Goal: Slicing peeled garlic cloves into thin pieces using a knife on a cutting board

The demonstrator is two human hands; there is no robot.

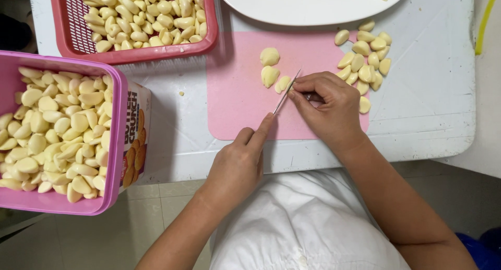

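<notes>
Your white apron [308,223] fills the bottom of the view, nearest the lens, with both forearms reaching up from it to the table [433,92]. Your left hand [237,163] is clenched around the handle of a thin knife [286,91], forefinger stretched along its spine, the blade slanting up to the right. Your right hand [329,105] curls over the clove being cut [283,84], fingertips pinning it beside the blade; it is pale yellow, smooth and peeled. It lies on a pink cutting mat [235,113], touching 1 of 2 more cloves [270,66] just above it. A loose pile of peeled cloves [365,58] sits at the mat's right edge. Further out, a white plate [292,6] stands at the top, a red basket of cloves [70,40] at upper left, and a purple tub of cloves [117,145] at left. Under the tub rests a white carton [135,139] printed with red lettering and golden biscuits.
</notes>
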